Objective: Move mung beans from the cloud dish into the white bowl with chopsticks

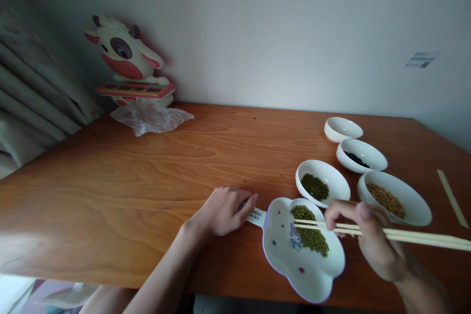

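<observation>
My left hand [224, 210] is closed around the short handle of a white, cloud-shaped dish [287, 260] with a lilac rim and a cartoon print. Green mung beans [311, 230] lie in a heap along the dish's upper right side. With my right hand [368, 235] I grip a pair of light wooden chopsticks [423, 237], their tips over the beans. Whether the tips pinch a bean is too small to tell. Just behind the dish stands a white bowl [338, 186] with more green beans in it.
To the right, one white bowl [415, 203] contains tan kernels and another [371, 154] dark beans. A further white bowl [342, 130] stands behind them. A pale strip [452, 198] lies far right. A cow-shaped toy keyboard [134, 61] and a clear plastic bag [152, 117] are back left.
</observation>
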Demonstrator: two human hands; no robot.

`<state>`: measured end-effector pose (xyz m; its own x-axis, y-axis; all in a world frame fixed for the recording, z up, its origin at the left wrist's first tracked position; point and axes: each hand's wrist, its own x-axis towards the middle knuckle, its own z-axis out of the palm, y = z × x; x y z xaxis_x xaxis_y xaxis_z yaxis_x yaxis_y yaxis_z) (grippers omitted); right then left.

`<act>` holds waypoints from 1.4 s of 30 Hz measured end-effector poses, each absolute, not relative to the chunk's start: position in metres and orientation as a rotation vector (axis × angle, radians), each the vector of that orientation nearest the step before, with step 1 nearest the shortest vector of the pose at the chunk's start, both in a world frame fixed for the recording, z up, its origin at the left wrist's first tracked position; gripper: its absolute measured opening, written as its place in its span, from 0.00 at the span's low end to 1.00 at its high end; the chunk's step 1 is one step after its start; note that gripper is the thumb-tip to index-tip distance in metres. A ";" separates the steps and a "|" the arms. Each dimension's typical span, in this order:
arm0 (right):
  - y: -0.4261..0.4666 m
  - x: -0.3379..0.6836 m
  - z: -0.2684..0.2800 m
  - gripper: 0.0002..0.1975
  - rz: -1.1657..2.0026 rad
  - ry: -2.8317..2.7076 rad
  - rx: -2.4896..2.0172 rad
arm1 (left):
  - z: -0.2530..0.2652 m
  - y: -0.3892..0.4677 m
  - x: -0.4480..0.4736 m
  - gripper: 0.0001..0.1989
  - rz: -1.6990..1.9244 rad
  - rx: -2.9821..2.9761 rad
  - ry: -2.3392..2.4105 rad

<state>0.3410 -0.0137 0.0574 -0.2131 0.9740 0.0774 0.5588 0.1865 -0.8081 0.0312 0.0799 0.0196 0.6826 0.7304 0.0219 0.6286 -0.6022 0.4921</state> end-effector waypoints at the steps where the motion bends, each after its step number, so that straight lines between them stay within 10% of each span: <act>1: -0.014 0.343 0.057 0.33 0.885 -1.861 -1.435 | 0.020 0.080 0.031 0.27 0.302 2.446 1.049; 42: -0.019 0.355 0.056 0.39 0.986 -1.847 -1.375 | 0.020 0.081 0.031 0.26 0.255 2.415 1.072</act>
<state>0.3547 -0.0185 0.0557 -0.2603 0.9643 0.0488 0.4962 0.1770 -0.8500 0.0311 0.0808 0.0199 0.6756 0.7369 -0.0246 0.6469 -0.5764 0.4993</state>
